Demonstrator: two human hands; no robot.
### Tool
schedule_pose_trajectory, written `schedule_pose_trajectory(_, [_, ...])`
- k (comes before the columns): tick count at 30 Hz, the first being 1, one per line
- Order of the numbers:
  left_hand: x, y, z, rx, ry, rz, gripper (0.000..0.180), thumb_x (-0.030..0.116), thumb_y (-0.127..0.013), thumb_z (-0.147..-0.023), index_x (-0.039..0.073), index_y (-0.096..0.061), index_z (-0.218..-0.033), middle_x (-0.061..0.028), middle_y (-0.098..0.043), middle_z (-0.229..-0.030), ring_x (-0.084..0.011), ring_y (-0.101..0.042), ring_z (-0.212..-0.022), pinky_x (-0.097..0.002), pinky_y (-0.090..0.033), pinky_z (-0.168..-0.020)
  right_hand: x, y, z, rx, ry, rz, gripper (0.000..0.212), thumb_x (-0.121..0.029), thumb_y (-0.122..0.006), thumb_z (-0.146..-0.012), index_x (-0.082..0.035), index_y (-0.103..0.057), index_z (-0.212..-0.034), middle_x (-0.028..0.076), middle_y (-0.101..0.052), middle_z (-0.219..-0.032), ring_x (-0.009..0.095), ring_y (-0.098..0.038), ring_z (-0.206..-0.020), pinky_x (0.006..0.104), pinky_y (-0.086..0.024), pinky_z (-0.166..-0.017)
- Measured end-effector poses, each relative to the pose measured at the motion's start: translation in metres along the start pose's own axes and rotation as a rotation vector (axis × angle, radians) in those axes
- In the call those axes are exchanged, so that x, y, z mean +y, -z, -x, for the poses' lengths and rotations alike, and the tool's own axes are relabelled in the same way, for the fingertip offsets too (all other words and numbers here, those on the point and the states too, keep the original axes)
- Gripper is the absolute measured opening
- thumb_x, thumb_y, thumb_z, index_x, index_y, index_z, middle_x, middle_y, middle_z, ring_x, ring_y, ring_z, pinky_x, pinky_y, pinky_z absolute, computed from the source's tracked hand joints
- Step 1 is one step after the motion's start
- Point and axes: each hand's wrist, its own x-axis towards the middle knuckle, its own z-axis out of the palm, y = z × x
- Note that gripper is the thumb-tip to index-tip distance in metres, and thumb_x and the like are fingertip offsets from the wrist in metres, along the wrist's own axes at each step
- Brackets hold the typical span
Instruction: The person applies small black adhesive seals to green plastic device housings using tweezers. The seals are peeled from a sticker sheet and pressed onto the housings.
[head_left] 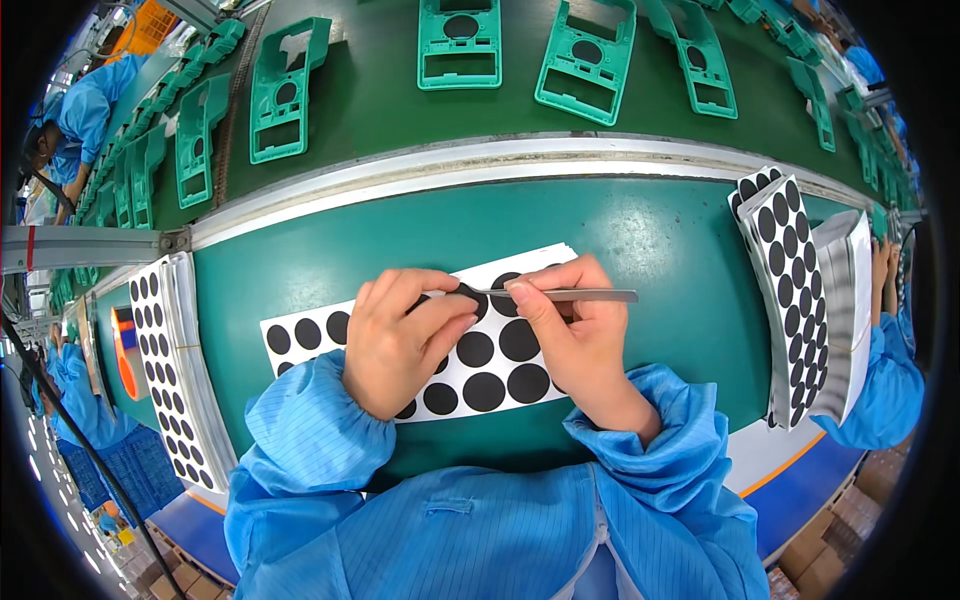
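A white sheet [540,260] of black round stickers lies on the green work surface, partly hidden under my hands. My left hand [393,340] is closed in a pinch on a black round sticker [468,294] over the sheet's upper middle. Metal tweezers [606,295] are gripped between the thumb and fingers of my right hand [588,345]. Their tip points left and meets the sticker beside my left fingertips. Whether the sticker is fully off the backing cannot be made out.
Stacked sticker sheets stand at the left [180,370] and right [790,290]. Beyond a metal rail [480,165], a green conveyor belt [380,110] carries several teal plastic housings [460,50]. An orange-and-blue object [126,350] sits far left. Other people in blue work at both sides.
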Motion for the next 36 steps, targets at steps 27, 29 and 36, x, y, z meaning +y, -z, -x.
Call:
schedule_pose_trajectory(27, [-0.015,0.041,-0.002,-0.319,-0.048,0.013,0.060,0.027,-0.074,-0.063,0.012,-0.054,-0.117,-0.0130,-0.045,-0.122,-0.0321,-0.044,-0.110,-0.0402,-0.035,-0.091,-0.035,0.024,0.007,-0.063,0.135,-0.366,0.019,-0.002,-0.060,-0.082,-0.001,-0.042,-0.088,0.017,-0.062,-0.079,0.010,-0.057,-0.063,0.0190,-0.048,-0.057])
schedule_pose_trajectory(29, [-0.034,0.062,-0.022,-0.276,0.017,-0.025,0.058,0.022,-0.071,-0.069,0.011,-0.049,-0.122,-0.0166,-0.041,-0.127,-0.0330,-0.038,-0.119,-0.0414,-0.031,-0.099,-0.032,0.025,0.006,-0.010,0.067,-0.391,0.018,-0.005,-0.060,-0.082,-0.001,-0.043,-0.087,0.017,-0.062,-0.079,0.009,-0.057,-0.061,0.0193,-0.049,-0.055])
schedule_pose_trajectory(36, [-0.270,0.139,-0.056,0.414,0.468,-0.618,0.041,0.032,-0.060,-0.079,0.031,-0.051,-0.119,-0.0254,-0.040,-0.126,-0.0395,-0.039,-0.116,-0.0449,-0.034,-0.095,-0.030,0.019,0.008,-0.036,0.030,-0.406,0.017,-0.007,-0.060,-0.083,-0.002,-0.044,-0.086,0.014,-0.062,-0.078,0.009,-0.056,-0.060,0.0191,-0.048,-0.056])
